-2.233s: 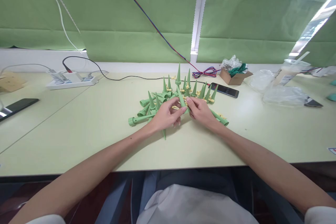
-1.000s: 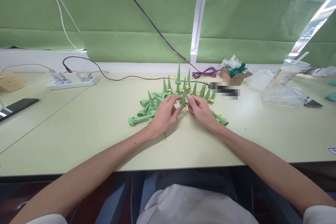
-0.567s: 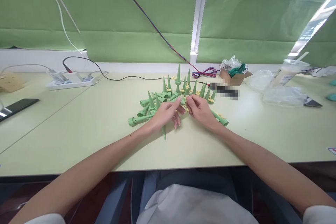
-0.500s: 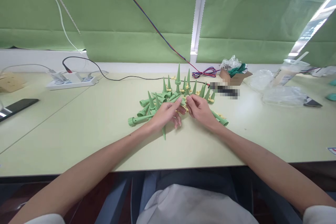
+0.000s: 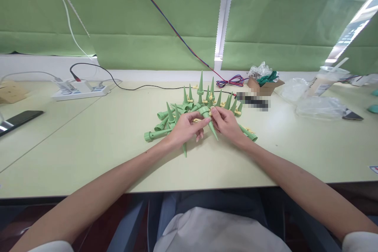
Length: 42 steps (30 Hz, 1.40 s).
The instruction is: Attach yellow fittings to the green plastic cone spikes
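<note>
My left hand is closed on a green plant watering spike, thumb across its body. The spike tilts with its point down toward me and its wide ribbed collar up. On the spike's right side, my right hand pinches at a small yellow valve, partly hidden by the fingers. Behind and beside both hands lies a pile of similar green spikes, several standing point up, such as the tall spike. A lying spike is left of my left hand. Small yellow valves sit among the pile.
A power strip and a phone lie on the left. Behind the pile are a coiled red-blue wire and a small cardboard box. A drink cup and plastic bags stand at right.
The held spike has turned from lying partly hidden between my hands to pointing down toward me, its collar now showing. My left thumb has moved onto its body; my right hand stays close beside it.
</note>
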Each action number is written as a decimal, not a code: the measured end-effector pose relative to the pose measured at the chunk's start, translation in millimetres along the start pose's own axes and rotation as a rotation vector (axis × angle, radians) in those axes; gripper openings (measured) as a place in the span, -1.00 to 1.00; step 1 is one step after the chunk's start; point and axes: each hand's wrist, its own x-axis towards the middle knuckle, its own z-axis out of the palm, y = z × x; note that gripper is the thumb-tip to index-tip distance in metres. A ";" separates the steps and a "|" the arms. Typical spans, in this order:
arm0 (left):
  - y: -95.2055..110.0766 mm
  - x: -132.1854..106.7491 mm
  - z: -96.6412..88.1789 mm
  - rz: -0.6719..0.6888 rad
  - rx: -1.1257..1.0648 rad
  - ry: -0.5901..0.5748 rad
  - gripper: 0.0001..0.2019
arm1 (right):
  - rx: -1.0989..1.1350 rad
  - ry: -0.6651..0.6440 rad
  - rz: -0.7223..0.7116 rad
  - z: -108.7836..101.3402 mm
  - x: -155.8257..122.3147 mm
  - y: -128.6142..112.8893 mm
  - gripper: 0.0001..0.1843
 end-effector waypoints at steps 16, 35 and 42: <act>-20.0 1.9 -0.5 0.627 0.573 0.255 -0.83 | 0.134 -0.048 0.095 1.3 -0.2 -3.6 -0.35; -2.0 1.3 2.1 0.101 0.062 0.179 -0.51 | 0.150 0.028 0.050 2.9 -0.1 -2.5 -0.42; -0.1 3.3 2.1 -0.086 -0.184 -0.023 -0.45 | 0.049 -0.073 0.007 1.2 -2.2 -4.7 -0.43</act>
